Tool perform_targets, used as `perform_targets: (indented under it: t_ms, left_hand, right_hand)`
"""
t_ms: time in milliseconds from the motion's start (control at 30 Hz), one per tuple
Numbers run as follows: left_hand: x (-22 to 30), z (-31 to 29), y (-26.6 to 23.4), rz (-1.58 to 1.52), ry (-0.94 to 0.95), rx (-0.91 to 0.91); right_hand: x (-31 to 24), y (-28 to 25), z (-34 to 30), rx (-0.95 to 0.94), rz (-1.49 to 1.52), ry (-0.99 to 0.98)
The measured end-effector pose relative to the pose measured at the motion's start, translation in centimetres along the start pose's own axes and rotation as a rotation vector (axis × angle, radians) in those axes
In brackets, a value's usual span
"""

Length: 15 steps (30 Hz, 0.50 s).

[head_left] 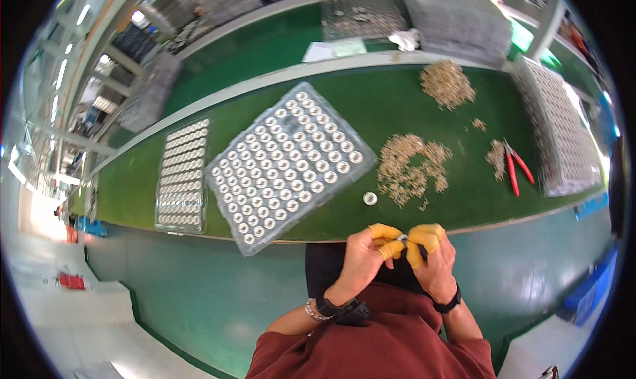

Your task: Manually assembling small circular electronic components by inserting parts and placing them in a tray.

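My left hand (364, 254) and my right hand (432, 254) meet just in front of the table's near edge, with yellow covers on several fingertips. Pinched between them is a small silvery part (402, 237), mostly hidden by the fingers. One loose round white part with a dark centre (370, 198) lies on the green table just beyond my left hand. Past my hands spreads a loose heap of small brass-coloured pieces (395, 155). To the left, a clear plastic tray (248, 249) holds rows of similar round white parts, its near corner jutting over the table edge.
Farther left lies a second filled tray (180, 228). A denser brass-coloured pile (448, 84) sits at the back. Red-handled pliers (513, 170) rest beside a small pile (495, 159) on the right, near stacked trays (560, 127). Another tray stack (457, 21) stands beyond the table.
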<state>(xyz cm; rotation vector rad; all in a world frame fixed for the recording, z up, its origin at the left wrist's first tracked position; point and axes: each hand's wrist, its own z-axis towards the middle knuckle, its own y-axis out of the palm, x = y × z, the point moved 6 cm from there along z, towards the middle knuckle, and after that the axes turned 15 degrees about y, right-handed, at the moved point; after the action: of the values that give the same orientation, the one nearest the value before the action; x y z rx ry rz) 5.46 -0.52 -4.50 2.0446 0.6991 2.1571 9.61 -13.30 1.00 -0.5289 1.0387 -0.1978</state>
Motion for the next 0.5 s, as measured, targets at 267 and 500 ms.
perform_targets:
  t_ms: [267,500]
  left_hand:
    - [0.3,-0.7,-0.2,0.019,-0.01,0.008]
    - [0.9,-0.4,-0.6,-0.012,0.029,0.001]
  right_hand:
    - [-0.4,0.4,-0.3,-0.022,-0.014,-0.013]
    - [0.6,0.9,-0.2,0.001,0.146,0.155]
